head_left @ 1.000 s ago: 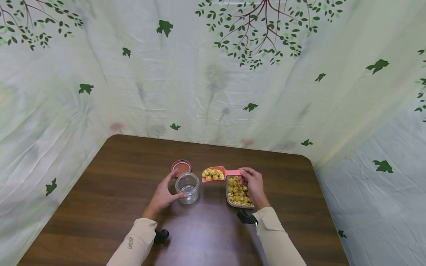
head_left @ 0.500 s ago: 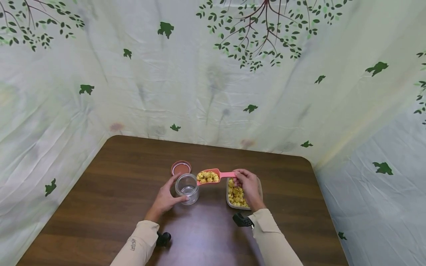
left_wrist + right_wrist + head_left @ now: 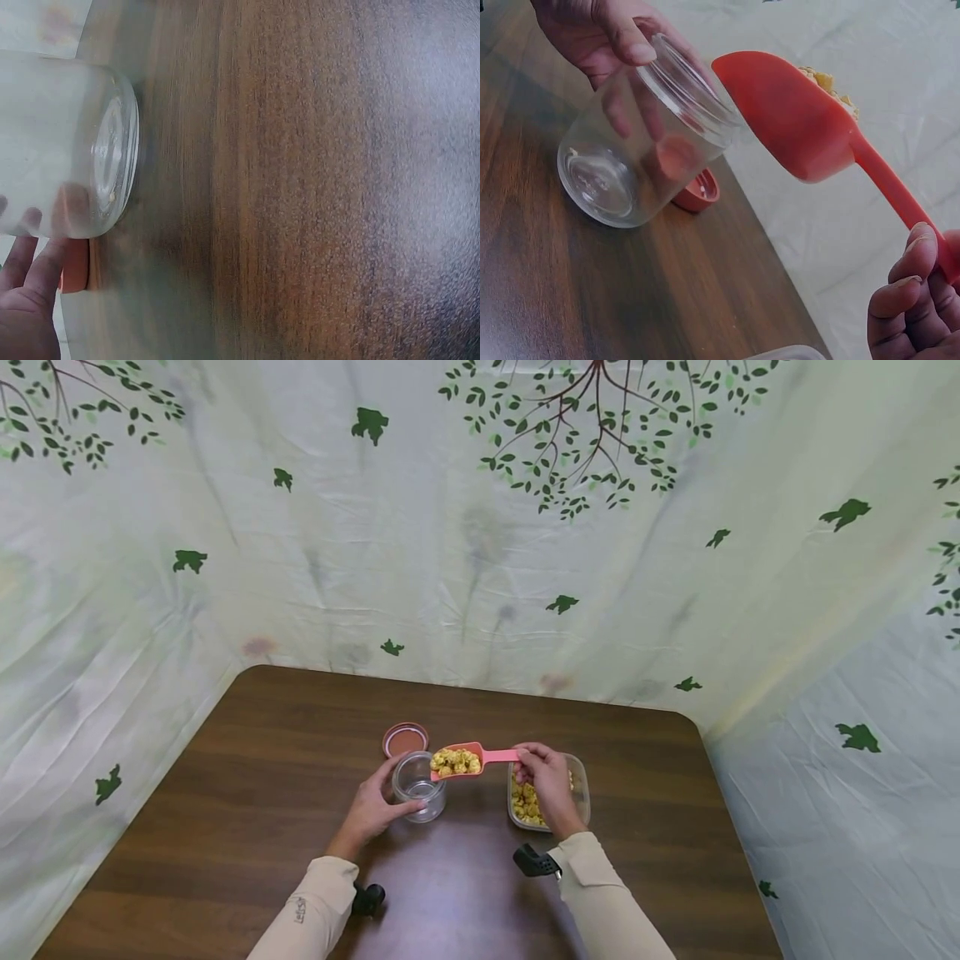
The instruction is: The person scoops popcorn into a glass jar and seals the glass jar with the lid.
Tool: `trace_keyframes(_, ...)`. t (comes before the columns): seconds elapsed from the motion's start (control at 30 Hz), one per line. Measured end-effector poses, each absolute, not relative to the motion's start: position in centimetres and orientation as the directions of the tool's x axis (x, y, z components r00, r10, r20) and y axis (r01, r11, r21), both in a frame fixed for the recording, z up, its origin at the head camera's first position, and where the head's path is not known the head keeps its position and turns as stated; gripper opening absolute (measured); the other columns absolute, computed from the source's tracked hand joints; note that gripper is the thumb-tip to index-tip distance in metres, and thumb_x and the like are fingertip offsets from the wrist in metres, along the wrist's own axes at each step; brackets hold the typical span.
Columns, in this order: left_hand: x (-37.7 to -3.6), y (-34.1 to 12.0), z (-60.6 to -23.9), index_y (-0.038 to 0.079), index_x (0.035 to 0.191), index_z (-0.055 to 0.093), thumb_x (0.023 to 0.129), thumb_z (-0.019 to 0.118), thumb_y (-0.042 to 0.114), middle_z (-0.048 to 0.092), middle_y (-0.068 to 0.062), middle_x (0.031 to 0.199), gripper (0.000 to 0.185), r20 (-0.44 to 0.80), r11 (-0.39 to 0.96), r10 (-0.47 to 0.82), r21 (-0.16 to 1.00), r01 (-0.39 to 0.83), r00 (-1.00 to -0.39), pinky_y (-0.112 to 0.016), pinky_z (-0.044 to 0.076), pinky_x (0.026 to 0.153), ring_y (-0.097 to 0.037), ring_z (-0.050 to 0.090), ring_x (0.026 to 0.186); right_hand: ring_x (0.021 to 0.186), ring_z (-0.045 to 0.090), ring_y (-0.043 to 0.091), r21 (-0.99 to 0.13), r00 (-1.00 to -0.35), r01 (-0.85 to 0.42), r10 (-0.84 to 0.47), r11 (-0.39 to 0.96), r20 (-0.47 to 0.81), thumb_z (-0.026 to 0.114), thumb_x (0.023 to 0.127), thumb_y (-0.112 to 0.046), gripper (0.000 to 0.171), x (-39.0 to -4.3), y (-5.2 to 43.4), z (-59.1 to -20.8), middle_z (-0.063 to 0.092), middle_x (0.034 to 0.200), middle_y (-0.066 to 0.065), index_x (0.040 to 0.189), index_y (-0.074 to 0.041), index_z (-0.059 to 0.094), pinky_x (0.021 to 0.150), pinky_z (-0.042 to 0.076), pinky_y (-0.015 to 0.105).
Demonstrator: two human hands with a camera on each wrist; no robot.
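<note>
Head view lays out the whole scene: a brown table (image 3: 225,827) with 2 hands at its middle. The left hand (image 3: 371,808) curls round a clear glass jar (image 3: 417,785), thumb on the near side and fingers on the far side. The right hand (image 3: 547,781) pinches the handle of a pink scoop (image 3: 468,758) heaped with yellow popcorn (image 3: 455,762), the bowl of the scoop sitting just above the jar's right rim. Under that hand stands a clear tub (image 3: 579,793) with more popcorn in it, and a reddish lid (image 3: 405,739) lies just behind the jar.

Right wrist view shows what the head view cannot: the jar (image 3: 641,154) is tilted, its mouth leaning toward the scoop (image 3: 795,116), and it holds nothing. The scoop's tip is close beside the rim; whether they touch cannot be told. The lid (image 3: 697,191) shows through the glass.

Left wrist view gives only the jar's base (image 3: 112,161) near the tabletop, 2 fingertips (image 3: 45,262) against the glass, and a sliver of the lid (image 3: 75,266).
</note>
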State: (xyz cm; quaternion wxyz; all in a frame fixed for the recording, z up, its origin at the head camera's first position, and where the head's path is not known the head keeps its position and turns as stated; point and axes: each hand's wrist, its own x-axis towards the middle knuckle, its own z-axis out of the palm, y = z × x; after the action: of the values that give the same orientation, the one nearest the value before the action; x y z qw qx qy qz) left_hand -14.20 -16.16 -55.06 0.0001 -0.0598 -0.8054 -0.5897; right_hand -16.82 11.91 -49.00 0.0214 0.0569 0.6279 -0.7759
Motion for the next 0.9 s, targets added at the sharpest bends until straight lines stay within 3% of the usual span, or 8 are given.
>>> trace_keyframes(0.1,-14.1,-16.0,-54.8,0.007,0.142,0.044,0.068,0.087,0.004,0.053,-0.023,0.134,0.085,0.067,0.287,0.097,0.953,0.093,-0.993,-0.029,0.044,0.097,-0.039,0.052,0.121,0.053,0.052,0.008,-0.97,-0.993,0.103,0.033,-0.22,-0.113,0.053,0.097,-0.002,0.022,-16.8,11.6,-49.0,0.057,0.065,0.002,0.104,0.019,0.057,0.052,0.047,0.019)
trace_keyframes(0.3,-13.9,-15.9,-54.4,0.002,0.142,0.043,0.069,0.085,0.002,0.049,-0.028,0.136,0.084,0.056,0.278,0.098,0.957,0.081,-0.994,-0.055,0.037,0.102,-0.045,0.046,0.124,0.054,0.052,0.008,-0.973,-0.994,0.101,0.029,-0.208,-0.11,0.054,0.097,-0.002,0.022,-16.7,11.1,-48.9,0.057,0.065,0.002,0.104,0.018,0.058,0.052,0.048,0.019)
trace_keyframes(0.53,-14.1,-16.2,-55.2,0.013,0.141,0.045,0.069,0.087,0.011,0.051,-0.019,0.137,0.083,0.048,0.294,0.096,0.953,0.074,-0.994,-0.05,0.037,0.105,-0.036,0.048,0.125,0.055,0.052,0.009,-0.981,-0.996,0.085,0.013,-0.173,-0.089,0.054,0.097,-0.004,0.022,-16.7,10.7,-48.7,0.057,0.066,0.002,0.105,0.016,0.059,0.052,0.048,0.019)
trace_keyframes(0.9,-14.0,-16.2,-55.1,0.014,0.14,0.046,0.07,0.087,0.014,0.052,-0.021,0.136,0.081,0.065,0.278,0.099,0.956,0.09,-0.993,-0.052,0.036,0.105,-0.037,0.048,0.124,0.054,0.053,0.01,-0.99,-0.998,0.065,-0.003,-0.125,-0.065,0.054,0.097,-0.006,0.023,-17.0,10.2,-47.7,0.058,0.067,0.004,0.105,0.015,0.06,0.051,0.047,0.02)
